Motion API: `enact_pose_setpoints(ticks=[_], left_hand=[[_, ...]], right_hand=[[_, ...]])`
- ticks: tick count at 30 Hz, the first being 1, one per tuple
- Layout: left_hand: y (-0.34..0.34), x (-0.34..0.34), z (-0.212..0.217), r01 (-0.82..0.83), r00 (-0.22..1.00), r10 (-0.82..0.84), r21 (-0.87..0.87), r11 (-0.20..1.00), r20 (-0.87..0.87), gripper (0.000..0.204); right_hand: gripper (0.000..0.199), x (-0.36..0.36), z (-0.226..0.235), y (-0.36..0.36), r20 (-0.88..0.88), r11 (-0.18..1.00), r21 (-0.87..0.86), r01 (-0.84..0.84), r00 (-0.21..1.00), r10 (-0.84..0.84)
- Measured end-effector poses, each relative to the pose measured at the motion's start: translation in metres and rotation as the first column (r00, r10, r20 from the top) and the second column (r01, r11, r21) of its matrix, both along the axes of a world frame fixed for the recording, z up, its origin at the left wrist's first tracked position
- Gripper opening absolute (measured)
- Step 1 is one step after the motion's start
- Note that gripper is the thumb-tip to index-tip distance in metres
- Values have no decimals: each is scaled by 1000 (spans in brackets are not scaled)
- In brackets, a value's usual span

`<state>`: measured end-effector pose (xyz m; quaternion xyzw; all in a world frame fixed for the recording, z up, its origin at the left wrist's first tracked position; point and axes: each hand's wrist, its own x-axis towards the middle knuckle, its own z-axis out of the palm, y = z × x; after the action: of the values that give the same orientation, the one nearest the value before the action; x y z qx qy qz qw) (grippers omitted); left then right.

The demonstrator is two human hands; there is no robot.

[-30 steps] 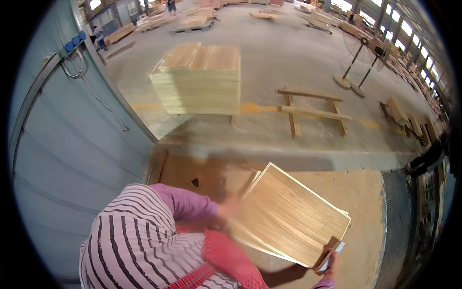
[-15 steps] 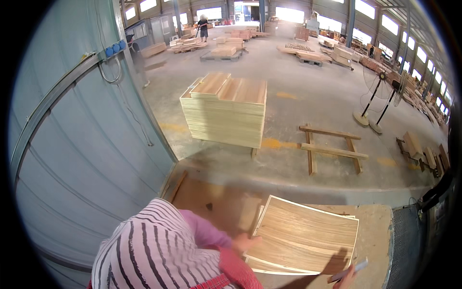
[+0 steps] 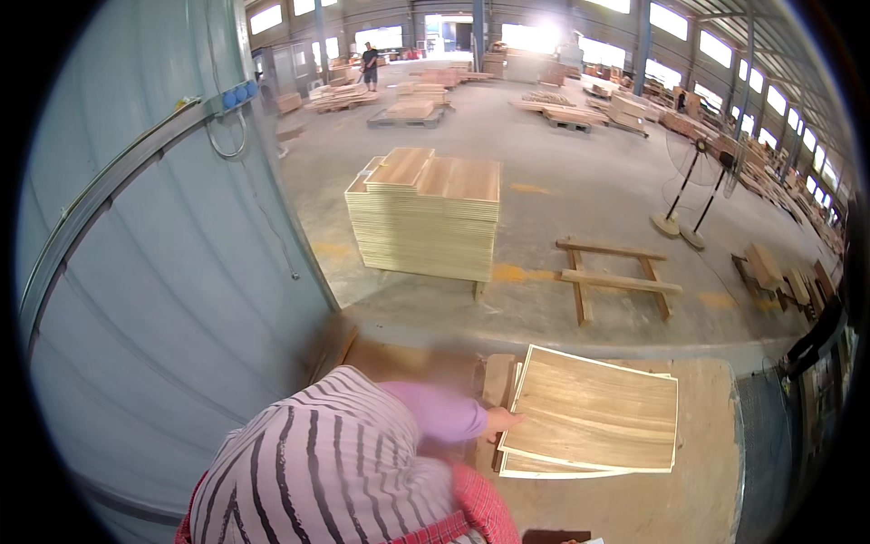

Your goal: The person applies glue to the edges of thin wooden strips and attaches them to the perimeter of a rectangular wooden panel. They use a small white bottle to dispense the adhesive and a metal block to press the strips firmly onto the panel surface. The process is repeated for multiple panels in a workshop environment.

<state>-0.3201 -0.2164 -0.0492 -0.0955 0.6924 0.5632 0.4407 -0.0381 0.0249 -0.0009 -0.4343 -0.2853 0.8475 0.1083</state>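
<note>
Two thin wood-grain panels with pale edges, nearly stacked, lie on a worn brown tabletop. The upper panel sits slightly askew over the lower panel, whose edges show at the left and near sides. My left hand, at the end of a purple sleeve, grips the upper panel's left edge, a finger lying on top. Only the fingertips of my right hand show at the bottom rim. Beside them is a bit of a flat, pale tool, mostly cut off by the frame.
Beyond the table stands a tall stack of panels. A wooden frame lies on the floor to its right, with two pedestal fans farther off. A blue-grey metal wall closes the left. A person stands far back.
The panels now lie farther up in the view, and my left hand has moved up and right with the edge. My right hand with the flat tool has dropped almost out of sight.
</note>
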Motion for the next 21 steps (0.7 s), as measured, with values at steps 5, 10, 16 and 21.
enact_pose_setpoints(ticks=[5,10,16,21], left_hand=[[-6,29,1,-26,987,-3,174,984,163,52],[-14,27,46,72,961,-113,165,984,253,51],[-54,-77,65,971,231,-830,69,228,-507,30],[-15,-177,43,636,481,-456,-59,769,-749,43]], right_hand=[[32,50,12,-53,-1,960,-116,255,966,-257],[37,-9,1,-109,-37,929,129,347,938,-345],[46,-77,-5,-166,128,825,388,410,863,-489],[43,-115,-2,-174,52,760,467,451,845,-533]])
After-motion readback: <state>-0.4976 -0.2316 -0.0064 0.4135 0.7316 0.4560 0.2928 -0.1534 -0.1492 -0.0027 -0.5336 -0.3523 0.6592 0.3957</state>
